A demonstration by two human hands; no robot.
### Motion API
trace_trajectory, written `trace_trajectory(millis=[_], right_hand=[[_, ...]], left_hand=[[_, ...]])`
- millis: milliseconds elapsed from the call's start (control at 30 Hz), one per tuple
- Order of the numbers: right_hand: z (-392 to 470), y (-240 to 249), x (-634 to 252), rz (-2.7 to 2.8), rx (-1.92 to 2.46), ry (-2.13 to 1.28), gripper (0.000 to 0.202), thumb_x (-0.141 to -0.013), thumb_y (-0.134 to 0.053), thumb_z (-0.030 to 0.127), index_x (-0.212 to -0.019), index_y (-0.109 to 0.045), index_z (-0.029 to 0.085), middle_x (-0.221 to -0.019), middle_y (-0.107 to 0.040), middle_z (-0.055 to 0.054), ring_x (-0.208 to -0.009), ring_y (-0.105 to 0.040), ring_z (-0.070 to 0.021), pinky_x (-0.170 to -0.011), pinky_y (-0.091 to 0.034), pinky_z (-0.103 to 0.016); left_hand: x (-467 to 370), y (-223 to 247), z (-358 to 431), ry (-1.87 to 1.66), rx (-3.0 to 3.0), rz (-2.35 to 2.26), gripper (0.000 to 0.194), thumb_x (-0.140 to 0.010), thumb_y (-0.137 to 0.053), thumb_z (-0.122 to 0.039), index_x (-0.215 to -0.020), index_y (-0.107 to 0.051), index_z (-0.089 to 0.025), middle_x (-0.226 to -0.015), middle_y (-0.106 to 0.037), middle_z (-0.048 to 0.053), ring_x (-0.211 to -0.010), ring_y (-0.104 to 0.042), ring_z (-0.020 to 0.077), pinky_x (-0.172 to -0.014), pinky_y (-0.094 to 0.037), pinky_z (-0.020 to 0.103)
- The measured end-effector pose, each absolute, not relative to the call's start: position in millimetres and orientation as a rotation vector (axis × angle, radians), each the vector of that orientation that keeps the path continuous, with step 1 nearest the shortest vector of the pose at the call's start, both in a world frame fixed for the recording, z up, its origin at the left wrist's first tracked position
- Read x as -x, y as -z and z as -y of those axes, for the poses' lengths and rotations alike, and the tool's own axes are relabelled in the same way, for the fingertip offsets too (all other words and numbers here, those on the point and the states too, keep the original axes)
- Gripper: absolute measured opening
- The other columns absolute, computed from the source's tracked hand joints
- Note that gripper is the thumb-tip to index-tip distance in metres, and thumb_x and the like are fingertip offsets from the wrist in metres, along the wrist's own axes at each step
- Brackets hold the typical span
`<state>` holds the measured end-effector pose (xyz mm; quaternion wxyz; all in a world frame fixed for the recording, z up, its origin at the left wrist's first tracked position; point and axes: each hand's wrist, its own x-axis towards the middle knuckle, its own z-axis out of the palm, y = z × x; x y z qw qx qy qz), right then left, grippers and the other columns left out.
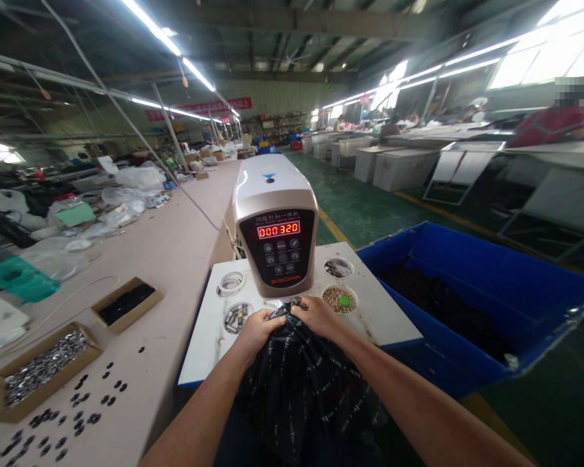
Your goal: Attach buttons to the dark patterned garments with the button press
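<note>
Directly ahead stands a white and gold snap button machine (pixel 278 194) whose red display reads 000320. Black fabric (pixel 296 376) with small white lettering hangs in folds from both hands, its upper edge at the base of the machine head. My left hand (pixel 261 329) pinches the cloth just left of the machine's working point. On the other side, my right hand (pixel 316 316) grips the same fabric, thumb and fingers closed. Around the hands, the white machine table (pixel 202 344) has round wells with metal parts (pixel 236 319) and brass-coloured pieces (pixel 335 301). The exact working point is hidden by cloth and fingers.
At right sits a large blue bin (pixel 448 324) with dark cloth inside. The long table (pixel 141 363) at left bears a box of metal rings (pixel 46 366), a box of black pieces (pixel 126 303) and loose black discs (pixel 79 415). A person in red (pixel 547 126) is far right.
</note>
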<state>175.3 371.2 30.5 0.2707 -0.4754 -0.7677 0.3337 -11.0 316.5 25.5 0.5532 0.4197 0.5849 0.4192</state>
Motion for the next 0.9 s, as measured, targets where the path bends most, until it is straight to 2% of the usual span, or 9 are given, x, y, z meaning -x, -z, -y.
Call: trace_trajectory(millis=[333, 900], right_hand=[[-373.7, -25.4, -177.7, 2.044, 1.285, -0.895, 0.022, -0.088, -0.055, 0.028, -0.099, -0.072, 0.018, -0.099, -0.076, -0.006, -0.093, -0.067, -0.0217, -0.078, -0.042, -0.028], [-375.9, -21.9, -177.3, 2.019, 1.267, -0.901, 0.019, -0.085, -0.057, 0.027, -0.091, -0.072, 0.017, -0.091, -0.075, -0.005, -0.086, -0.066, -0.0209, -0.074, -0.042, -0.027]], left_hand=[[10.6, -25.2, -314.4, -1.019, -0.978, -1.419, 0.031, -0.064, -0.077, -0.030, -0.089, -0.067, -0.014, -0.075, -0.071, 0.002, -0.070, -0.064, 0.0176, -0.069, -0.046, 0.028], [12.6, -22.2, -316.5, -0.997, -1.009, -1.415, 0.039, -0.059, -0.081, -0.036, -0.089, -0.066, -0.015, -0.076, -0.071, 0.002, -0.071, -0.065, 0.0185, -0.069, -0.048, 0.028]])
